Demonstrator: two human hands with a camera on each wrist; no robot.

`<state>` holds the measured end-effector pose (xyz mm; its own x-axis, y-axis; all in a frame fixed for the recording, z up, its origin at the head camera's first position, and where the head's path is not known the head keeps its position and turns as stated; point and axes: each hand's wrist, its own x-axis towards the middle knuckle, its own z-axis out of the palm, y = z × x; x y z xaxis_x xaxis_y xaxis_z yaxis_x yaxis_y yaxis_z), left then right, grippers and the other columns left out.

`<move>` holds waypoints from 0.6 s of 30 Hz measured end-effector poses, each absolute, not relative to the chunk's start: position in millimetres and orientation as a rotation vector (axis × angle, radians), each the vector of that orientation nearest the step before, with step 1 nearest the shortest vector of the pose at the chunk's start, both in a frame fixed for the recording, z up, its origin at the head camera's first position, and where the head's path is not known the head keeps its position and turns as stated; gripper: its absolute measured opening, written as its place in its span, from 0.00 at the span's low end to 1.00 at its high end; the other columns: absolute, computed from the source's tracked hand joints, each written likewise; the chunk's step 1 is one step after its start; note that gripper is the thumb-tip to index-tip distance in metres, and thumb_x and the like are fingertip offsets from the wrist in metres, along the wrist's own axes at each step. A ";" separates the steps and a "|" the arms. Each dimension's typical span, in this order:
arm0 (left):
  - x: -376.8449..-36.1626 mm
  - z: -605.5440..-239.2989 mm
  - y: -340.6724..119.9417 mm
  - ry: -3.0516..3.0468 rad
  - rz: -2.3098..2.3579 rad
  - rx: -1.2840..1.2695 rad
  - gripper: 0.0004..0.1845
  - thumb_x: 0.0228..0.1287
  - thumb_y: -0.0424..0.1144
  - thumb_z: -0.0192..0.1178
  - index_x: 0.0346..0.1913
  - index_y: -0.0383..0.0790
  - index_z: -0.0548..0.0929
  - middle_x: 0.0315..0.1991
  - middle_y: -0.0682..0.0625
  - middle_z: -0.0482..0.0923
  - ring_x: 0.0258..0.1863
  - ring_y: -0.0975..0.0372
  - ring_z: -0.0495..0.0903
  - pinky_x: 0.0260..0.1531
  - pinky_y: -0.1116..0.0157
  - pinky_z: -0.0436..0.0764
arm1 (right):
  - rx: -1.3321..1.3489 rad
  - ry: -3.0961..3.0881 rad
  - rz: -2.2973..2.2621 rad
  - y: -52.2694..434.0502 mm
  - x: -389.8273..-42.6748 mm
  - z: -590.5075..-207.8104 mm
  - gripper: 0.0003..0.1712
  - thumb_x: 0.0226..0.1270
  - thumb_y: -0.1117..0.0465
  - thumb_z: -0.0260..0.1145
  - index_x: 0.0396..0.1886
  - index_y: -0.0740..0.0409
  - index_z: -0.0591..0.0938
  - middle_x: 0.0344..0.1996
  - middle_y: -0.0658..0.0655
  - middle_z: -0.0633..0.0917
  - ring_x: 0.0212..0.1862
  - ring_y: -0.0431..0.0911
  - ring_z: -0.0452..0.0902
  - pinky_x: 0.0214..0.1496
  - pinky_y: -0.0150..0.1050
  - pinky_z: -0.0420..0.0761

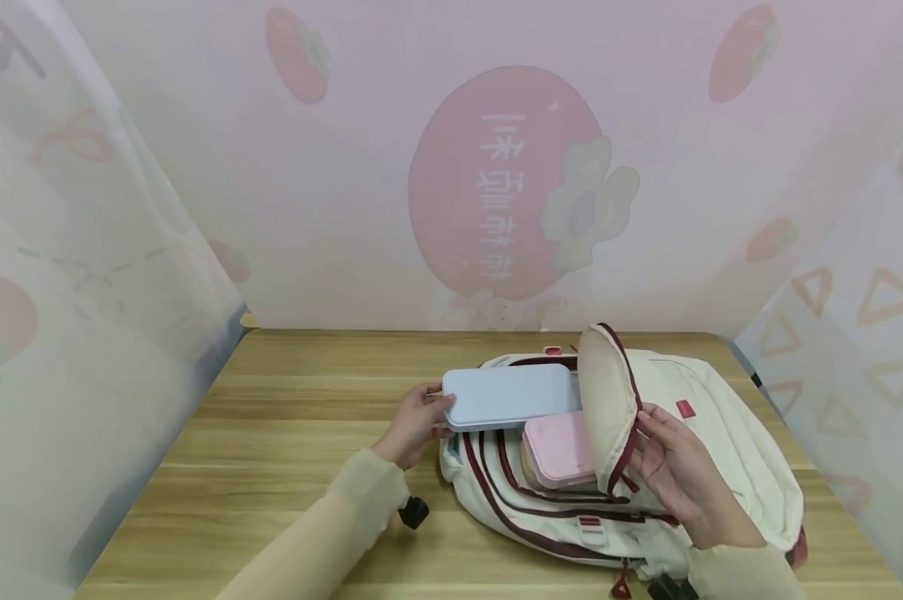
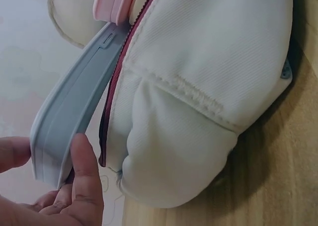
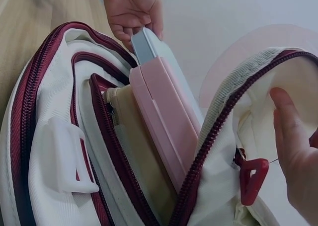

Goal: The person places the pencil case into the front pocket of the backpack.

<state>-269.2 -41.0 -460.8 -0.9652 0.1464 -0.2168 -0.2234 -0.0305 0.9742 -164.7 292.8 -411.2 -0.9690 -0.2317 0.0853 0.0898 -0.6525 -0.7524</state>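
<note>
Blue case between left fingers

Cream backpack with maroon zips, pale blue case, pink case, striped wood table.

1 cream backpack w/ maroon zips, 2 flat cases – 1 blue, 1 pink – 2 hands, 1 wooden table.
</note>
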 end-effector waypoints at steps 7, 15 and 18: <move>-274.8 -458.8 -33.9 2.071 1.993 -0.020 0.27 0.79 0.33 0.55 0.72 0.21 0.65 0.51 0.34 0.79 0.35 0.58 0.82 0.34 0.63 0.85 | -0.262 1.237 -2.685 291.0 -167.1 -412.4 0.14 0.87 0.65 0.44 0.51 0.62 0.77 0.47 0.56 0.83 0.48 0.43 0.83 0.48 0.36 0.84; -283.0 -453.0 -24.5 2.156 1.877 -0.005 0.28 0.79 0.34 0.56 0.73 0.21 0.64 0.53 0.34 0.79 0.37 0.56 0.82 0.39 0.61 0.86 | -0.261 1.272 -2.672 290.7 -169.3 -412.3 0.13 0.87 0.64 0.45 0.52 0.61 0.77 0.47 0.56 0.84 0.48 0.43 0.84 0.48 0.36 0.85; -286.1 -449.0 -19.6 2.160 1.855 0.003 0.28 0.79 0.34 0.56 0.73 0.21 0.64 0.54 0.33 0.78 0.38 0.55 0.83 0.41 0.60 0.87 | -0.250 1.296 -2.667 290.5 -171.1 -411.5 0.13 0.87 0.64 0.46 0.52 0.61 0.77 0.46 0.55 0.84 0.47 0.42 0.84 0.48 0.35 0.85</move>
